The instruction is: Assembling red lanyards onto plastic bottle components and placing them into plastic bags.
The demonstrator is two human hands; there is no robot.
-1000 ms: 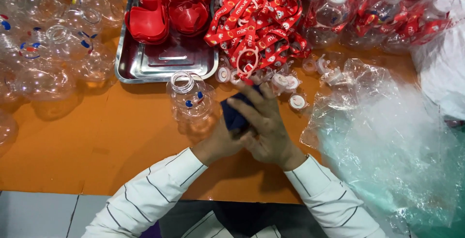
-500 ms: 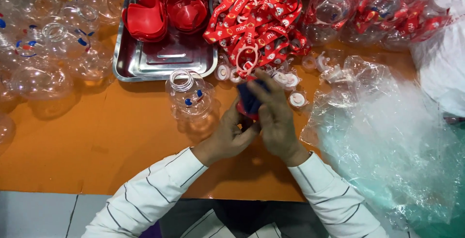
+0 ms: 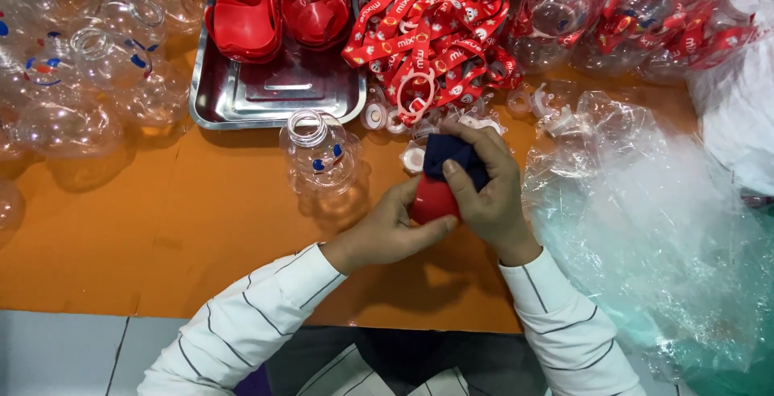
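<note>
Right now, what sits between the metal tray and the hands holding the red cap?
In the head view, one clear plastic bottle stands on the orange table between the metal tray and the left hand.

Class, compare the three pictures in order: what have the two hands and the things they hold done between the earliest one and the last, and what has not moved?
The red piece, at first hidden under the dark blue cloth, now shows below it. The right hand presses the cloth on top; the left hand grips the red piece from the side. The clear bottle, metal tray and strap pile stayed put.

Left hand (image 3: 387,231) holding red cap (image 3: 434,199), right hand (image 3: 488,194) pressing dark cloth (image 3: 453,156), orange table (image 3: 161,235)
</note>
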